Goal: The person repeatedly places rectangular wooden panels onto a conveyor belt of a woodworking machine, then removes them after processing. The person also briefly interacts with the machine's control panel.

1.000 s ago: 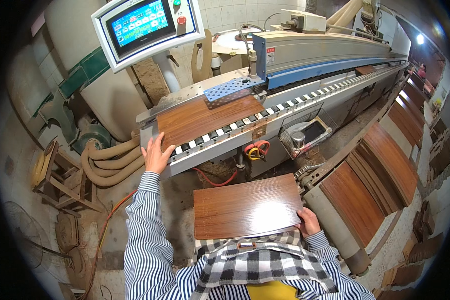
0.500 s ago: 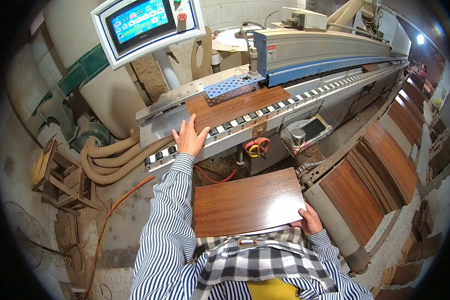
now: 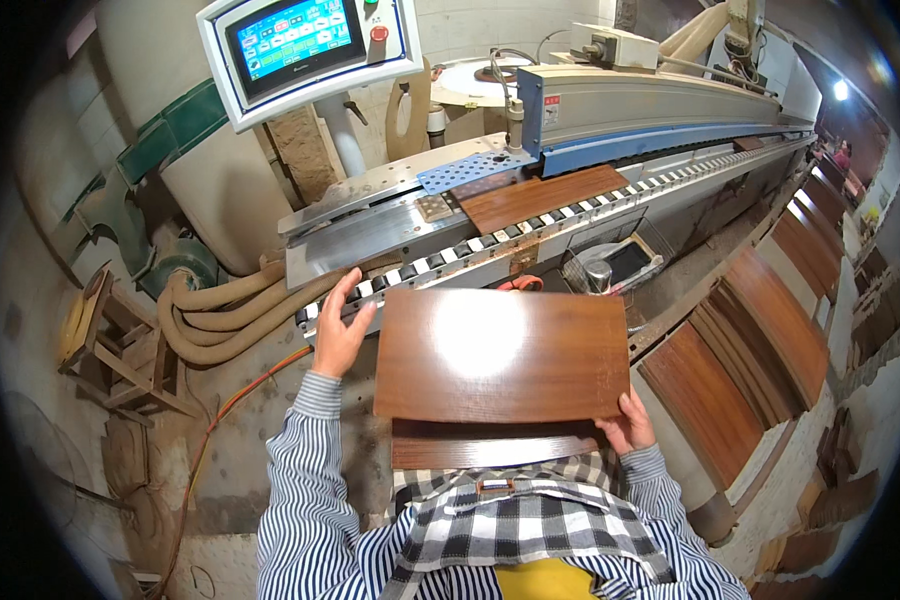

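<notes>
My left hand is open, fingers apart, beside the machine's black-and-white roller track and left of a brown wood-grain board. My right hand grips that board by its lower right corner, raised over a second board at my waist. Another wood-grain board lies on the machine beside the rollers, its left part near a perforated blue plate and a bare metal bed.
A touchscreen panel stands upper left. Beige hoses and a wooden stool are at left. A conveyor with boards runs along the right, a distant person beyond. A wire basket hangs under the machine.
The board on the machine has moved rightward along the rollers. My left hand has come off it. The board in my right hand has risen, exposing another beneath it.
</notes>
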`<action>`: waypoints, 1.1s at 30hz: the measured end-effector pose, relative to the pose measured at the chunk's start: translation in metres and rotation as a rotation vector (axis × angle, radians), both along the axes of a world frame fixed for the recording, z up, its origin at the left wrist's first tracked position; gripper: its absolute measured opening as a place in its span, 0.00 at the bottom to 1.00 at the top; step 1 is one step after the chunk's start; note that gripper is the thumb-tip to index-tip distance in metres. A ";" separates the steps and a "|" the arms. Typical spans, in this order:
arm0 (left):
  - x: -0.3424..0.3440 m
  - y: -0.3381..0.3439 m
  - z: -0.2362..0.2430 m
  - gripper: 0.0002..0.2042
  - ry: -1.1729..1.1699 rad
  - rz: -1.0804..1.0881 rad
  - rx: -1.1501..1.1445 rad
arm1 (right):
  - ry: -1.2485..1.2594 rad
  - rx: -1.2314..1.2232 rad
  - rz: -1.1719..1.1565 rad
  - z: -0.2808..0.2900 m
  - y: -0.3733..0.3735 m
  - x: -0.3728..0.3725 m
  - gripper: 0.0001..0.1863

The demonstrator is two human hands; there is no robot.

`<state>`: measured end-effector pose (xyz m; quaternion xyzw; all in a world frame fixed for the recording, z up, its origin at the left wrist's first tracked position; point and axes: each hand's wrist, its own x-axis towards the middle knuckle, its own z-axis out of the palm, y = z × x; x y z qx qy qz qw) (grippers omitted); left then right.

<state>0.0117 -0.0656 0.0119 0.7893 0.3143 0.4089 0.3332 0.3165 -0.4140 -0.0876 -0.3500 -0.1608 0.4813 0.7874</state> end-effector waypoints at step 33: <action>0.011 0.068 0.001 0.42 0.656 0.490 0.094 | -0.818 -0.755 -0.169 -0.091 -0.019 0.013 0.13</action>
